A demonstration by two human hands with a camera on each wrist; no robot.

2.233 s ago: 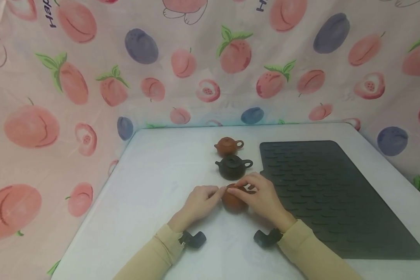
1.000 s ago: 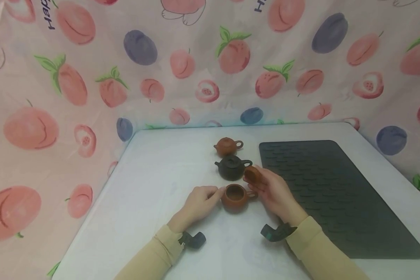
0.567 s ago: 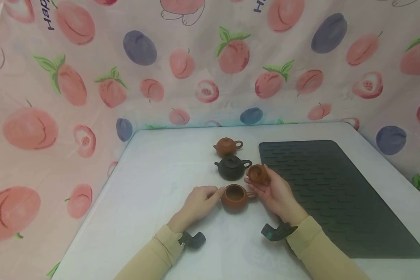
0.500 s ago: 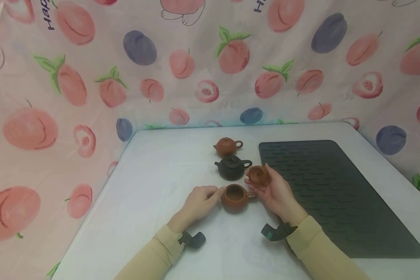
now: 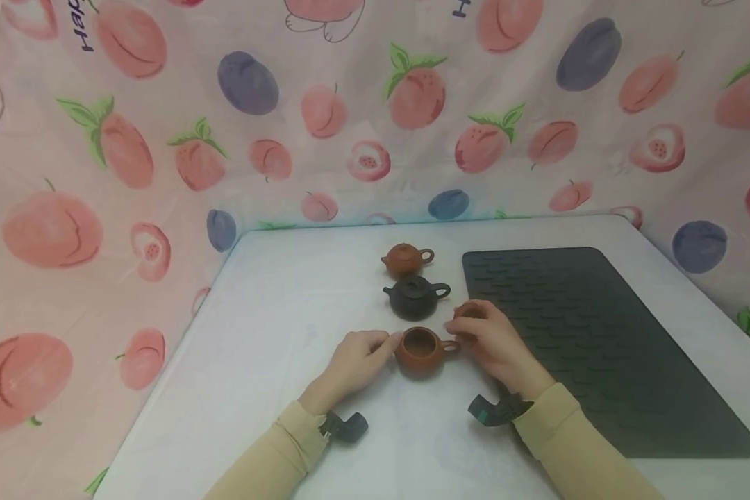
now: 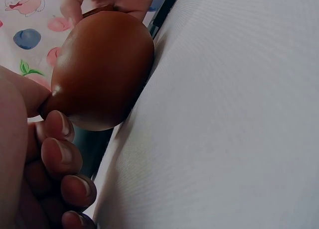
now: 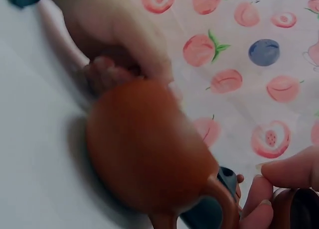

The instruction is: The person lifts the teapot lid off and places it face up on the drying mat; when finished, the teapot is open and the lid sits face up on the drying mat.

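A reddish-brown clay teapot point(image 5: 417, 363) stands upright and lidless on the table, its dark inside showing and its handle pointing right. My left hand point(image 5: 355, 364) pinches its spout between thumb and index finger; in the left wrist view the other fingers point(image 6: 61, 155) curl beneath. Just beyond the handle, my right hand point(image 5: 498, 345) holds the teapot's lid point(image 7: 282, 212) between thumb and fingers, raised and apart from the pot. Most of the lid is hidden by that hand in the head view.
Behind the open pot stand a black teapot point(image 5: 414, 298) and, farther back, a smaller reddish-brown teapot point(image 5: 403, 261), both with lids on. A dark ribbed mat point(image 5: 575, 347) covers the right part of the white table point(image 5: 275, 312). Fruit-print cloth point(image 5: 362, 104) hangs behind.
My right hand has lifted the lid off the teapot, moved it right and shown its underside; now the hand has turned over, back upward. My left hand has stayed at the spout.
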